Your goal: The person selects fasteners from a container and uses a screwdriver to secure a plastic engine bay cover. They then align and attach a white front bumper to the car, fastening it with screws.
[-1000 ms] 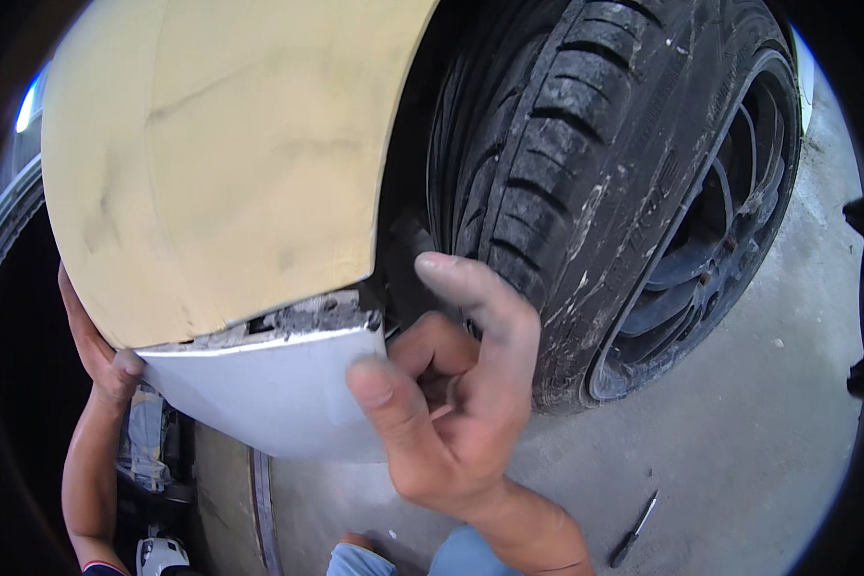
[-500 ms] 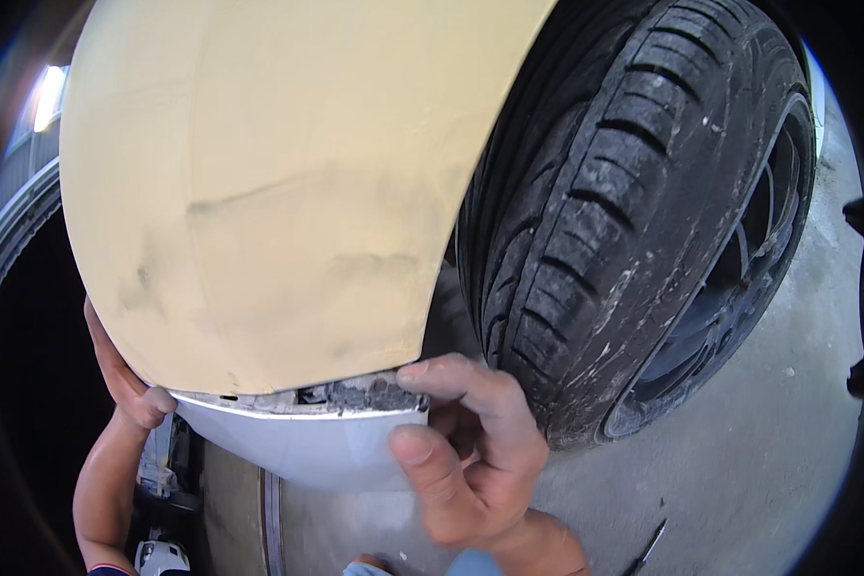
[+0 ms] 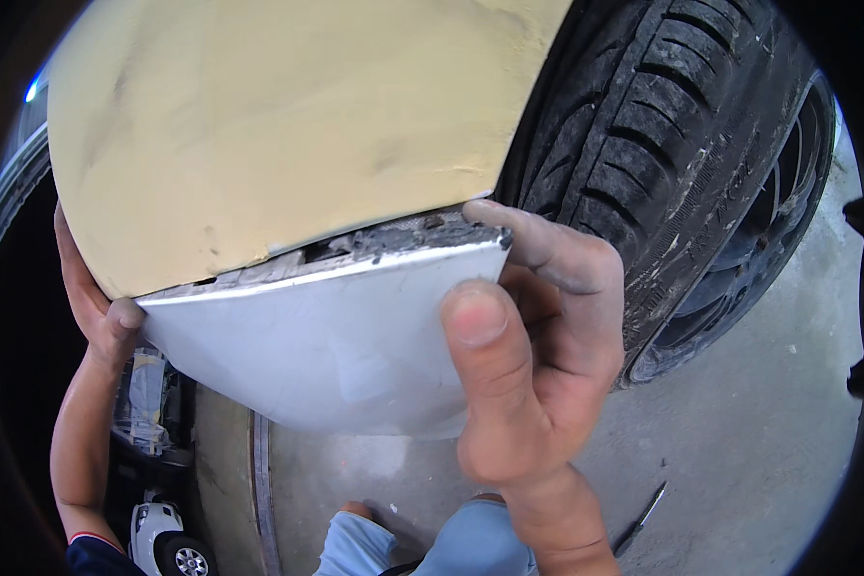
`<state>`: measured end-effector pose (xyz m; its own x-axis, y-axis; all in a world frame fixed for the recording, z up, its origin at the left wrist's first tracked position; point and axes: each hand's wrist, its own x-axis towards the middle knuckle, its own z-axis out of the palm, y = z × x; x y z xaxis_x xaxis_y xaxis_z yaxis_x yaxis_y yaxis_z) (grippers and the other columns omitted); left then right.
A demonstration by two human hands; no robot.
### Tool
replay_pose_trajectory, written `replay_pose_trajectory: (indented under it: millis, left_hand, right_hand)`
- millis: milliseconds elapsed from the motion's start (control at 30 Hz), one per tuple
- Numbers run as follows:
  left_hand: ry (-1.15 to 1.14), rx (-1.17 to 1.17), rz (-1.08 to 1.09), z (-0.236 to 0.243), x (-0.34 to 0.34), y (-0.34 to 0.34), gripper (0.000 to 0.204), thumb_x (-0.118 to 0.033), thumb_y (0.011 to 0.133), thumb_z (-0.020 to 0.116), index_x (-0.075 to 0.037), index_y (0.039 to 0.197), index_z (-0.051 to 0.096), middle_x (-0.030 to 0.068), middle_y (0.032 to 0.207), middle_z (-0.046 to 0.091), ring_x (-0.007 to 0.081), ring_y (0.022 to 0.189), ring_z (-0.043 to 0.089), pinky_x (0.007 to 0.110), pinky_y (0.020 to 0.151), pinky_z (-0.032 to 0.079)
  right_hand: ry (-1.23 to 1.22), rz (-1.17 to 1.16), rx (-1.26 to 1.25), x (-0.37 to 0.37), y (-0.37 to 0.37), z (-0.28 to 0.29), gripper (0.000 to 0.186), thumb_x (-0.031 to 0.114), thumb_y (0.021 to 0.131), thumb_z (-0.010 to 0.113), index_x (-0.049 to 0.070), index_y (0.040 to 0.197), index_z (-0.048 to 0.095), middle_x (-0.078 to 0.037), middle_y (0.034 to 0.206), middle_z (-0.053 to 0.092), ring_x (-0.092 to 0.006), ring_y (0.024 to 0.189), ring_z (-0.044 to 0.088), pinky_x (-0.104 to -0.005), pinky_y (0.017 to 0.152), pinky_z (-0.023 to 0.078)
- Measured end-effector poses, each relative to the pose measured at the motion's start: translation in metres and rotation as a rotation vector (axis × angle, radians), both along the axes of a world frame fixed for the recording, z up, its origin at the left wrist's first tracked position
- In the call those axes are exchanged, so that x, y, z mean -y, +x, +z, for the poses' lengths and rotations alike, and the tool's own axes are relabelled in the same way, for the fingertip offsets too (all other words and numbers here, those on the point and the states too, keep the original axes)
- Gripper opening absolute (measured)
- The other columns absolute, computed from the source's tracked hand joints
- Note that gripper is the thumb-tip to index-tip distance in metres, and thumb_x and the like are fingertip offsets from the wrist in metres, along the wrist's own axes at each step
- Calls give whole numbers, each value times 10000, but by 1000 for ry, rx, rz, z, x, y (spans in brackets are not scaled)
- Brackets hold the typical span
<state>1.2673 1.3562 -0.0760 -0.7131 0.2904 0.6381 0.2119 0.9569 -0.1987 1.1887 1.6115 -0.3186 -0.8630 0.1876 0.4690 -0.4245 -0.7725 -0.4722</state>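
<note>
A cream, filler-coated car body panel point(image 3: 278, 144) with dark smudges fills the upper left. Under it is a pale grey-white lower body panel point(image 3: 326, 355), with a rough, dirty gap along the seam. At the panel's corner by the wheel, my right hand point(image 3: 557, 346) is closed: the thumb lies on the outer face, the index fingertip reaches the top edge, and the other fingers curl behind. My left hand point(image 3: 96, 302) grips the far left end of the panels, thumb at the seam corner. Its fingers are partly hidden behind the cream panel's edge.
A black tyre point(image 3: 634, 163) with a dark spoked wheel point(image 3: 739, 240) stands right beside my right hand. A thin pen-like tool point(image 3: 641, 516) lies on the concrete floor point(image 3: 739, 403). A white vehicle point(image 3: 156, 533) shows at lower left, past a floor channel point(image 3: 262, 480).
The lower panel and my right hand now appear higher and larger in view, with the seam gap showing more. My right thumb has come fully onto the panel's face. My left hand stays at its end.
</note>
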Motion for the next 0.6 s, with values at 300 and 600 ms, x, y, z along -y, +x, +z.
replay_pose_trajectory:
  millis: [300,600]
  left_hand:
    - [79,69,-48,-1,-8,-5,1417,-777,591,836,-57,1627,192,187,1522,408,336,1444,404,504,1199,340]
    - [136,85,-69,-8,-15,-7,1386,-706,595,856,-53,1625,200,191,1498,439,341,1419,439,490,1185,361]
  right_hand:
    - [-86,-112,-1,6,0,1,311,158,984,718,-38,1210,631,-30,850,633,-9,657,479,-188,573,366]
    - [-16,-120,48,1,0,1,312,198,988,722,-19,1197,641,64,695,493,10,600,382,-174,532,291]
